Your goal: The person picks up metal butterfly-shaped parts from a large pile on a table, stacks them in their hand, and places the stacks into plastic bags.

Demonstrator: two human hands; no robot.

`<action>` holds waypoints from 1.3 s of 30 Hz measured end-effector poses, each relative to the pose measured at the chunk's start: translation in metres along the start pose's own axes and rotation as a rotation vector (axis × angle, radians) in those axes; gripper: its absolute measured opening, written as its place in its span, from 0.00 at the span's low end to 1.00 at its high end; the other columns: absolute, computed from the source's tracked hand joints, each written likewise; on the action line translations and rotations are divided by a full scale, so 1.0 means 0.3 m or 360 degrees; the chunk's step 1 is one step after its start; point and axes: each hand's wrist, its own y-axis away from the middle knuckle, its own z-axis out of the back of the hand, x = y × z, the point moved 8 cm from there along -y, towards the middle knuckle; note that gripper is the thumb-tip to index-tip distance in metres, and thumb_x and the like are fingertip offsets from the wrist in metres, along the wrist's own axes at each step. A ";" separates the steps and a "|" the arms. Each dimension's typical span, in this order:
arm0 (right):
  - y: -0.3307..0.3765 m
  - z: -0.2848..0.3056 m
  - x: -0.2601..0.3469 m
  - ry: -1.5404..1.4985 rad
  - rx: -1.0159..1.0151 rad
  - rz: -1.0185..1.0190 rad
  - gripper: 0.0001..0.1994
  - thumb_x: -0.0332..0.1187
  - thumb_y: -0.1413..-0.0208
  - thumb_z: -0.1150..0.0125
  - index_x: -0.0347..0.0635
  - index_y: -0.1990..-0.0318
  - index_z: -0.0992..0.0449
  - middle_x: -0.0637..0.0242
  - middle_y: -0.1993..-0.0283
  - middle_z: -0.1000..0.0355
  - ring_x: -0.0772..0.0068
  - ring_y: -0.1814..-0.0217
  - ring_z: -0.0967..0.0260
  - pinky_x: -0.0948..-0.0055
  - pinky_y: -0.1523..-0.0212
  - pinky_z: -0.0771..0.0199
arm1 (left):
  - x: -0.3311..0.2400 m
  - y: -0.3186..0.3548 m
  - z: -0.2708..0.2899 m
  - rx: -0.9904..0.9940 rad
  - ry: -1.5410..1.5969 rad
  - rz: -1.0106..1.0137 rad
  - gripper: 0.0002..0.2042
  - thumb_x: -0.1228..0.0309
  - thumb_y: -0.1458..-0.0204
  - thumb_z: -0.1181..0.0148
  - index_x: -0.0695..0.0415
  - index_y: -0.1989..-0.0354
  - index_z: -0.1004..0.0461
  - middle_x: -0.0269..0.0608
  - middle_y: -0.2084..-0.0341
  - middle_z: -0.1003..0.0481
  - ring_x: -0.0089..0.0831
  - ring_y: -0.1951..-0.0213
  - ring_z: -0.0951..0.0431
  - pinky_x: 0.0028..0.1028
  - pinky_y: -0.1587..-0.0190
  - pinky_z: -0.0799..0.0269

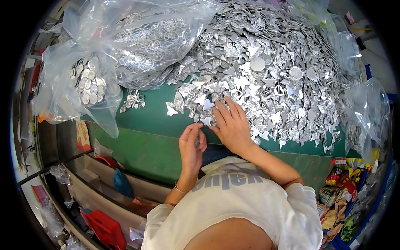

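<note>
A broad heap of small silver metal charms (266,83) spreads over the green tabletop in front of me. My left hand (192,145) is closed near the table's front edge, with small grey metal pieces showing between its curled fingers; their exact shape is hard to make out. My right hand (234,127) lies on the heap's near edge, fingers stretched out and touching the charms. Its thumb points toward my left hand, and the two hands are slightly apart. Flat, shiny, wing-like pieces lie around the right fingertips.
A large clear plastic bag (154,46) full of silver pieces stands at the back left. Beside it, an open bag holds round silver discs (89,83). A small separate cluster of charms (133,101) lies on the green table (154,110). An open drawer (100,183) sits below left.
</note>
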 end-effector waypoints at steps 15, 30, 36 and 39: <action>0.099 0.038 -0.053 -0.0017 0.0137 0.0211 0.15 0.31 0.55 0.47 0.45 0.57 0.30 0.65 0.47 0.38 0.61 0.38 0.48 0.56 0.43 0.48 | 0.034 0.008 -0.027 0.0081 -0.0078 0.0059 0.07 0.74 0.44 0.55 0.63 0.63 0.32 0.32 0.86 0.39 0.16 0.85 0.45 0.16 0.85 0.50; 0.202 0.182 -0.222 0.0052 -0.0037 0.0248 0.12 0.34 0.59 0.37 0.47 0.65 0.29 0.69 0.50 0.35 0.61 0.46 0.40 0.62 0.52 0.41 | 0.047 0.027 -0.047 0.0174 -0.0330 0.0099 0.07 0.74 0.46 0.51 0.62 0.61 0.30 0.31 0.84 0.36 0.13 0.84 0.44 0.15 0.84 0.50; 0.245 0.217 -0.288 0.0116 -0.0028 0.0277 0.12 0.35 0.59 0.37 0.46 0.65 0.29 0.68 0.48 0.35 0.61 0.47 0.39 0.63 0.52 0.41 | 0.068 0.044 -0.066 0.0235 -0.0459 0.0187 0.08 0.74 0.47 0.50 0.61 0.61 0.29 0.31 0.83 0.34 0.12 0.85 0.43 0.13 0.84 0.50; 0.262 0.244 -0.316 0.0116 -0.0027 0.0208 0.14 0.34 0.60 0.37 0.44 0.63 0.29 0.67 0.48 0.35 0.60 0.48 0.39 0.62 0.52 0.40 | 0.083 0.044 -0.067 0.0251 -0.0459 0.0178 0.08 0.74 0.47 0.50 0.61 0.61 0.29 0.31 0.83 0.34 0.12 0.85 0.43 0.13 0.84 0.50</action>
